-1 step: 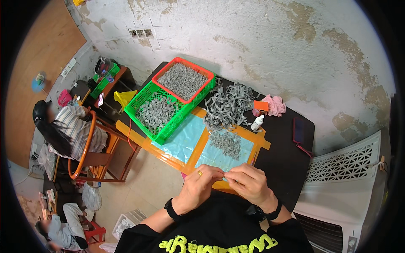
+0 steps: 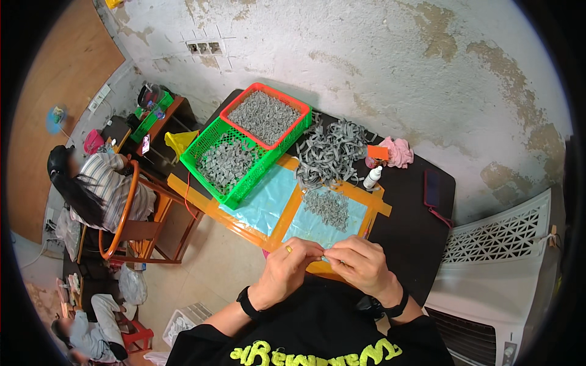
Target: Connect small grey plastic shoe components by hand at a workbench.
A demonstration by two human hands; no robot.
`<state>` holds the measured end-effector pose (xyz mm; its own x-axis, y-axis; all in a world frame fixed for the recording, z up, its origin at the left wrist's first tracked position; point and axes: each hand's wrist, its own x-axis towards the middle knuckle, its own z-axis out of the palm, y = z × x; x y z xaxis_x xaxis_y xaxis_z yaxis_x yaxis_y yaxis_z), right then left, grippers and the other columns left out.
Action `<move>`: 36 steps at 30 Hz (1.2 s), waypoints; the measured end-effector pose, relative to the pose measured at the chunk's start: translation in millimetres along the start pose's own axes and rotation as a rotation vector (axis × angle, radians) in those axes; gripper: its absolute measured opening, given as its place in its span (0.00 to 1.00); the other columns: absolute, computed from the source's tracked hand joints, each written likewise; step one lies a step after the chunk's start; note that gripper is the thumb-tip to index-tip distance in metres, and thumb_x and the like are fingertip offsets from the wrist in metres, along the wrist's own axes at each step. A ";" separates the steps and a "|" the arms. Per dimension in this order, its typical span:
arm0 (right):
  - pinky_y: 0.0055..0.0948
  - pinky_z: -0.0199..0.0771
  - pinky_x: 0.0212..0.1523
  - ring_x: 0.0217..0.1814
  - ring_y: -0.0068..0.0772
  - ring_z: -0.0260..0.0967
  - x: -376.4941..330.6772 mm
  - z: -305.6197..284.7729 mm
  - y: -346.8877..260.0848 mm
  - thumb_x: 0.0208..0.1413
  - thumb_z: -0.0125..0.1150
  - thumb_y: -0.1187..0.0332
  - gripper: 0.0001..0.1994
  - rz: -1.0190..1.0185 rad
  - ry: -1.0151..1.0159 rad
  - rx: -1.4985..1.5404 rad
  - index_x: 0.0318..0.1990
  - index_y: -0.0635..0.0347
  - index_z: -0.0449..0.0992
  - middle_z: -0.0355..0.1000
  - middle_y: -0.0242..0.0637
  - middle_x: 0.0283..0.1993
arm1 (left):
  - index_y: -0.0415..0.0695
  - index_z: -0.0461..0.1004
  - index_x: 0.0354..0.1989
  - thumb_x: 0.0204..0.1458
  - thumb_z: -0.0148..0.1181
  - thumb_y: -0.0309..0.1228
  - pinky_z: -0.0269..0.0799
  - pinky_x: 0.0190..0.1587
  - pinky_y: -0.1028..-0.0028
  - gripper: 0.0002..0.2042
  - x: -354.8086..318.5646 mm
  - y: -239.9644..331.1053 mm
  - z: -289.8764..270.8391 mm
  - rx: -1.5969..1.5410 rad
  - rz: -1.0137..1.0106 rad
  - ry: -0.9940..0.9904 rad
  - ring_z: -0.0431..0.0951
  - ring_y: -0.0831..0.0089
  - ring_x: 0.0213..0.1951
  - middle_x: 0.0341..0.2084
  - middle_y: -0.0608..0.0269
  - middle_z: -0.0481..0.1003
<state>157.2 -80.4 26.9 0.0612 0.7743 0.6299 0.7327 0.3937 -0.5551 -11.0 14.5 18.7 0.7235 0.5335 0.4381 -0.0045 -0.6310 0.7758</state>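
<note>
There are two baskets on the table, one green basket point(image 2: 210, 177) and one red basket point(image 2: 292, 132), and both are full of small grey pieces too many to count. Also I see one loose heap of grey strips point(image 2: 329, 152), one smaller pile of grey pieces point(image 2: 328, 209), two light blue sheets point(image 2: 262, 201) with orange tape around, one white bottle point(image 2: 372, 177), one pink cloth point(image 2: 400, 152) and one dark phone point(image 2: 432, 188). Two hands work at the near edge, the left hand point(image 2: 287, 271) and the right hand point(image 2: 360, 263), and two other persons point(image 2: 101, 183) sit at the left side.
</note>
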 end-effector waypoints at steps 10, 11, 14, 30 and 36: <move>0.28 0.72 0.29 0.29 0.33 0.72 6.4 -8.9 11.4 0.46 0.64 0.79 0.05 0.255 -0.332 0.313 0.32 0.64 0.76 0.72 0.37 0.29 | 0.36 0.70 0.34 0.54 0.56 0.18 0.74 0.36 0.72 0.02 -4.3 -1.2 -2.8 -0.187 -0.378 -0.163 0.78 0.66 0.35 0.33 0.58 0.77; 0.27 0.71 0.29 0.29 0.33 0.72 6.7 -10.2 11.9 0.47 0.63 0.79 0.04 0.338 -0.379 0.385 0.32 0.65 0.76 0.72 0.37 0.29 | 0.36 0.71 0.35 0.54 0.57 0.19 0.73 0.38 0.74 0.02 -4.2 -1.5 -2.4 -0.244 -0.447 -0.179 0.77 0.70 0.35 0.33 0.60 0.77; 0.26 0.71 0.29 0.29 0.32 0.73 5.6 -8.8 20.0 0.49 0.62 0.78 0.03 0.368 -0.451 0.416 0.33 0.66 0.76 0.72 0.37 0.29 | 0.35 0.71 0.35 0.55 0.57 0.20 0.72 0.40 0.76 0.02 -7.1 -4.4 -0.3 -0.332 -0.544 -0.203 0.75 0.76 0.36 0.33 0.62 0.77; 0.25 0.71 0.27 0.27 0.29 0.72 4.7 -5.6 25.3 0.46 0.63 0.78 0.04 0.217 -0.359 0.173 0.29 0.63 0.73 0.69 0.35 0.26 | 0.36 0.70 0.38 0.58 0.55 0.24 0.71 0.42 0.78 0.04 -10.3 -21.5 4.5 -0.520 -0.613 -0.306 0.73 0.82 0.38 0.35 0.65 0.74; 0.22 0.74 0.30 0.34 0.20 0.71 -2.0 -3.8 32.2 0.53 0.63 0.74 0.05 0.813 -0.375 0.710 0.37 0.63 0.76 0.71 0.29 0.31 | 0.39 0.69 0.38 0.58 0.56 0.27 0.70 0.42 0.80 0.05 -15.4 -27.8 11.1 -0.800 -0.661 -0.238 0.71 0.82 0.38 0.37 0.67 0.72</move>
<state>183.2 -71.2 9.9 0.0484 0.9802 -0.1918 0.0128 -0.1926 -0.9812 -14.3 17.5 -14.6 0.8642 0.4561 -0.2126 0.0493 0.3436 0.9378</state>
